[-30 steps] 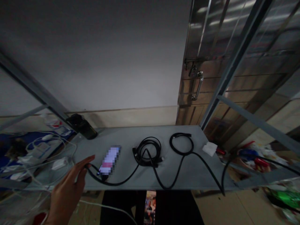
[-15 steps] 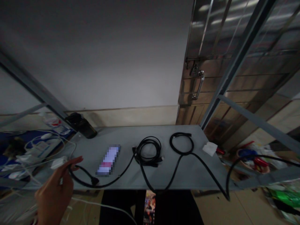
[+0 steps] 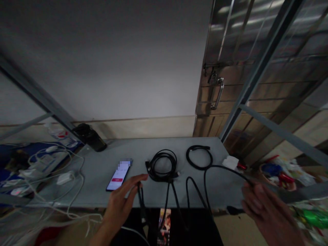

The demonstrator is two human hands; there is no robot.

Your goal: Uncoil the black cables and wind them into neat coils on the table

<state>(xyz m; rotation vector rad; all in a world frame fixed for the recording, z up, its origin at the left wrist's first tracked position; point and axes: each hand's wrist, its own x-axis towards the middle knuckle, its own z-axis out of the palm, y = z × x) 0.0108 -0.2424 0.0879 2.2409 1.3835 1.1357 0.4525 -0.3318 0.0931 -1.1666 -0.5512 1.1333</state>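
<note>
Head camera: since half a second ago the left hand (image 3: 123, 201) has shifted from the shelf's left end to just right of the phone (image 3: 119, 175), and the right hand (image 3: 261, 205) has come into view. The thin, round black cable (image 3: 221, 166), flat on the shelf before, now droops in loops over the front edge. On the smooth grey shelf (image 3: 97, 167) lie a neat black coil (image 3: 162, 165), a second black loop (image 3: 199, 157) and a small white block (image 3: 230, 162). The left thumb and fingers pinch the cable at the shelf's front edge. The cable arcs up to the right fingertips; blur hides that grip, so it cannot be told.
</note>
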